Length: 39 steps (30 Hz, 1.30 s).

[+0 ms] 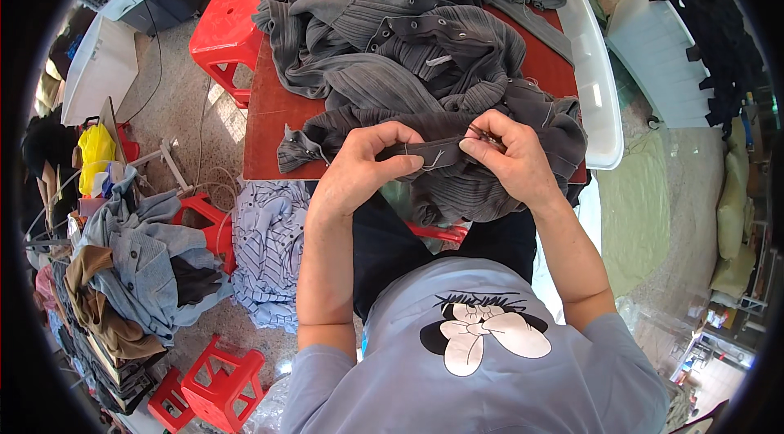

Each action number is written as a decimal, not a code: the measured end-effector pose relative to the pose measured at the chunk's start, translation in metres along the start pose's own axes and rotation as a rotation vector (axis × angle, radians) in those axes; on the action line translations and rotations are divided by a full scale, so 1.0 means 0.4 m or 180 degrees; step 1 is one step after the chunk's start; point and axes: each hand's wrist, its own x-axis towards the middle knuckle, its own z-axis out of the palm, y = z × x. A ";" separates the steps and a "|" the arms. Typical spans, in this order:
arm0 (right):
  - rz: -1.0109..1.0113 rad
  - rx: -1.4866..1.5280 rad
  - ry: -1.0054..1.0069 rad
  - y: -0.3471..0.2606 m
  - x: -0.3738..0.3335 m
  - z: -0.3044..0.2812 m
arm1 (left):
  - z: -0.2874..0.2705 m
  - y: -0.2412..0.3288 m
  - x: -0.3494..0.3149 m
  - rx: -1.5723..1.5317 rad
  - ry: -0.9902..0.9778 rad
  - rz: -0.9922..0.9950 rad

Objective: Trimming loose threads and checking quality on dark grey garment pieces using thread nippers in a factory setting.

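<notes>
A dark grey ribbed knit garment (pixel 457 189) lies over the near edge of the red table, part of it hanging down toward my lap. Its narrow band is stretched between my two hands. My left hand (pixel 365 160) pinches the band between thumb and forefinger. Loose pale thread ends (pixel 438 160) stick out beside the left thumb. At the other end of the band, my right hand (pixel 514 158) is closed with thumb and forefinger together. A small dark thing shows between those fingers; I cannot tell whether it is a tool or folded cloth.
More grey knit garments (pixel 392 5) with metal eyelets are heaped on the red table (pixel 273 111). A white plastic tub (pixel 600 99) stands along its right side. Red stools (pixel 233 22), a striped cloth pile (pixel 269 254) and heaped clothes (pixel 151 250) are to the left.
</notes>
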 end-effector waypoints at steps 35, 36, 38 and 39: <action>-0.0181 0.0192 -0.0180 0.014 0.013 -0.005 | -0.095 -0.014 -0.041 0.3542 0.3556 0.2080; -0.0127 0.0316 -0.0093 0.027 0.013 -0.012 | 0.015 0.011 -0.054 0.3240 0.2901 0.2023; -0.0170 0.0712 -0.0001 0.018 0.009 0.013 | 0.133 -0.064 -0.070 0.0222 0.0666 0.0593; -0.0185 0.0607 0.0064 0.010 0.006 0.025 | 0.176 -0.084 -0.069 -0.1035 0.0037 0.0171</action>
